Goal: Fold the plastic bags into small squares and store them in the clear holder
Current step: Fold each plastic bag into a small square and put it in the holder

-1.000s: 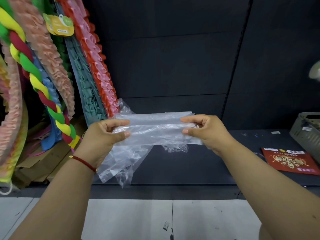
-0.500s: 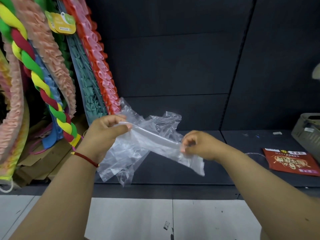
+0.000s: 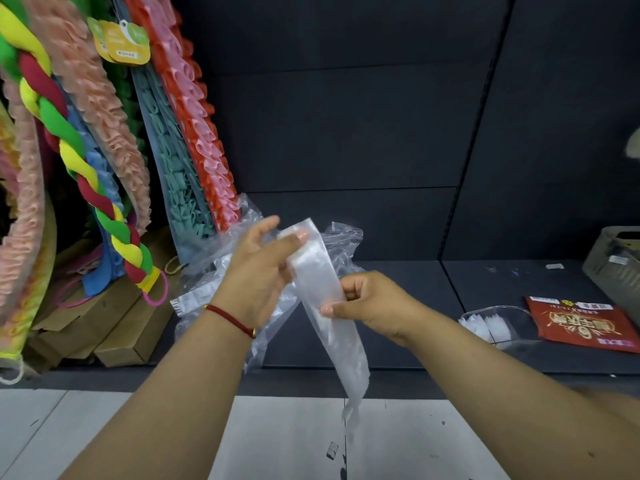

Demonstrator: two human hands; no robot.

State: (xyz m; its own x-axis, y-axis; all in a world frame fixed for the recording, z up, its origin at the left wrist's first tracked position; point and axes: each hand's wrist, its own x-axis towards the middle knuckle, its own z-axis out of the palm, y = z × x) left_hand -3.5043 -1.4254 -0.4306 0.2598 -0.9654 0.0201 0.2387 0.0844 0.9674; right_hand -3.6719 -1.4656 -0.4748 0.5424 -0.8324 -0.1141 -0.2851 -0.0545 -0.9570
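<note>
Lowest in the frame, your two bare forearms reach up from the bottom corners over the pale tiled floor (image 3: 277, 441). Just beyond, your right hand (image 3: 372, 303), at centre frame, pinches the folded plastic bag (image 3: 320, 282) between thumb and curled fingers, about midway along the strip. The strip runs on a slant from upper left to lower right, its loose tail hanging below your right hand toward the floor. Your left hand (image 3: 258, 271), with a red cord bracelet (image 3: 230, 318) at the wrist, holds the strip's upper end with its thumb pressed on the plastic; more crumpled clear bags (image 3: 211, 268) bunch behind and under that hand.

Farther back lies the dark shelf (image 3: 485, 282). On it, at the right of the frame, the clear holder (image 3: 495, 325) sits with small white folded pieces inside, just beside a red packet (image 3: 581, 323); a grey basket (image 3: 616, 265) is at the right edge. Along the left, colourful ruffled and braided goods (image 3: 86, 161) hang before the dark back panel.
</note>
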